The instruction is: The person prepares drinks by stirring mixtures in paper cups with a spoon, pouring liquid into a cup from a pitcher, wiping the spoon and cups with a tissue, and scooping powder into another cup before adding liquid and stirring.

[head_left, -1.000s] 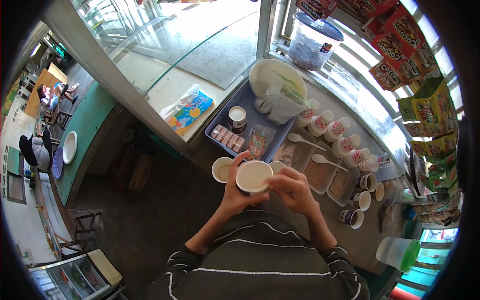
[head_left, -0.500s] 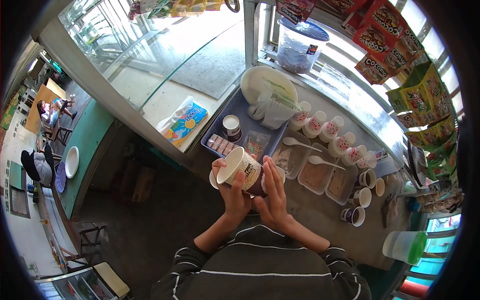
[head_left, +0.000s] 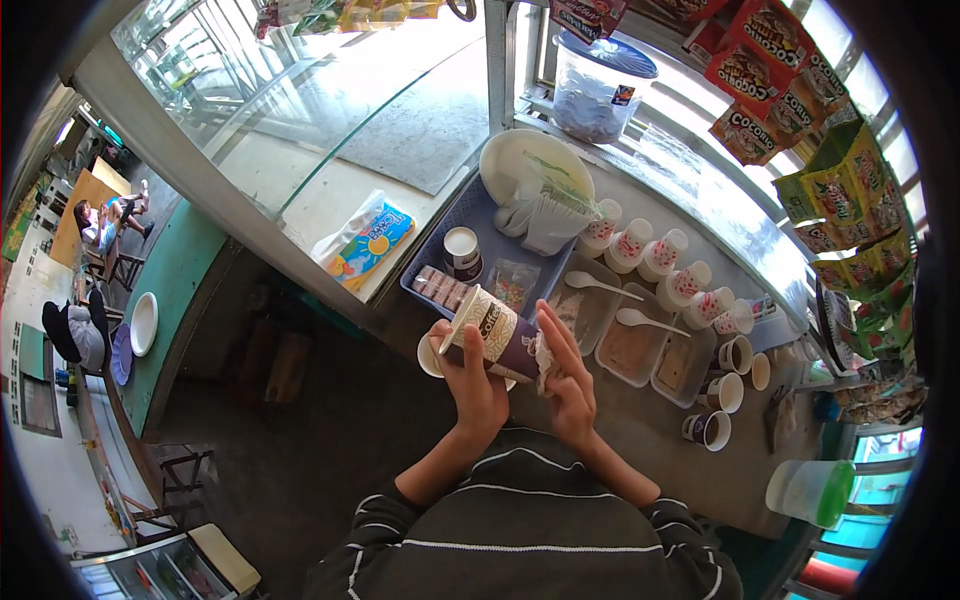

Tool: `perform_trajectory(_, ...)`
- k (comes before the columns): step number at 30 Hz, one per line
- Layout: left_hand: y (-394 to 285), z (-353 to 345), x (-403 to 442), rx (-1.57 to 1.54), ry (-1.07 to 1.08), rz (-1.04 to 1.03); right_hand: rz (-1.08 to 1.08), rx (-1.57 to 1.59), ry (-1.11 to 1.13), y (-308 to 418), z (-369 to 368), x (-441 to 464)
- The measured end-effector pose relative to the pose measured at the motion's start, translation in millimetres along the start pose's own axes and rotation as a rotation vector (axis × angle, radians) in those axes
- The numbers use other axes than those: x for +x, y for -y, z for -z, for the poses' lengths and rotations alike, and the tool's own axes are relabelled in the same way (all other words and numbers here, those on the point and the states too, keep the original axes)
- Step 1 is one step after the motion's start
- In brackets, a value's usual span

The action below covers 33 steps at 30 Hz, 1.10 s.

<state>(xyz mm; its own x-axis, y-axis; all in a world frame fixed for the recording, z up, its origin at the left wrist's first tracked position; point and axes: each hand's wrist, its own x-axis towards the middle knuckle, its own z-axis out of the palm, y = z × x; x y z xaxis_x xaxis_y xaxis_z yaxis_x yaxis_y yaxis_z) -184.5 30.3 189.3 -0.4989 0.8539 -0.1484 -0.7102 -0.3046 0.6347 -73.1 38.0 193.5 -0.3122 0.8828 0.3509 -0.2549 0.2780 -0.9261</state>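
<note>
Surface (head_left: 640, 435) at centre right bears the basket (head_left: 490, 228) at centre, seemingly set within your reach. Lower centre, your left hand (head_left: 472, 390) is wrapped around the cup (head_left: 497, 332), tipping its mouth to the upper left, probably to bare the base for your right hand (head_left: 572, 390), which has straight fingers and a tissue (head_left: 543, 362) against that end. Whether those fingers close on the tissue, you can't tell. The cup's inside is mostly hidden; your left hand covers much of a second cup (head_left: 427, 356).

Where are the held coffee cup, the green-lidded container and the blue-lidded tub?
Coffee cup (head_left: 506, 336), head view: printed side.
Green-lidded container (head_left: 798, 489), head view: pale body.
Blue-lidded tub (head_left: 594, 100), head view: side wall.
</note>
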Motion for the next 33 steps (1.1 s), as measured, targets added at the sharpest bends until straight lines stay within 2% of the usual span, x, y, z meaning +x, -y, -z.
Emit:
perform_trajectory(1,0,1,0,-0.008,0.007,0.002,-0.002,0.0,0.002,-1,0,-4)
perform_trajectory(3,0,3,0,-0.017,0.013,0.007,0.137,-0.441,0.017,-5,2,-11)
perform_trajectory(5,-4,5,-1,-0.231,0.155,0.081,0.189,-0.494,-0.007,-9,4,-13)
perform_trajectory(6,-4,4,-3,-0.23,0.153,0.082,0.243,-0.545,-0.032,-11,5,-14)
perform_trajectory(9,-2,0,-8,-0.089,0.133,0.075,0.322,-0.616,-0.076,-15,15,-15)
perform_trajectory(11,4,-1,-12,0.086,0.167,-0.094,0.35,-0.633,-0.11,-19,20,-15)
perform_trajectory(13,-2,-2,-11,0.087,0.204,-0.058,0.493,-0.766,-0.044,-16,24,-11)
perform_trajectory(15,-1,0,-9,0.09,0.242,-0.021,0.477,-0.794,-0.049,-12,21,-13)
perform_trajectory(17,6,7,-2,0.022,0.178,-0.019,0.461,-0.821,-0.049,-12,17,-17)
perform_trajectory(19,4,1,-5,-0.009,0.172,-0.004,0.367,-0.644,-0.036,-13,12,-22)
perform_trajectory(21,4,-3,-8,-0.039,0.167,0.012,0.368,-0.601,-0.067,-19,8,-25)
perform_trajectory(23,4,-3,-10,-0.009,0.157,0.007,0.232,-0.663,-0.13,-23,8,-31)
perform_trajectory(27,9,5,-9,0.024,0.173,0.017,0.254,-0.621,-0.126,-19,8,-25)
perform_trajectory(30,11,5,-11,0.063,0.174,-0.056,0.304,-0.642,-0.145,-20,8,-26)
perform_trajectory(33,10,5,-12,0.054,0.121,0.008,0.422,-0.774,-0.095,-16,6,-24)
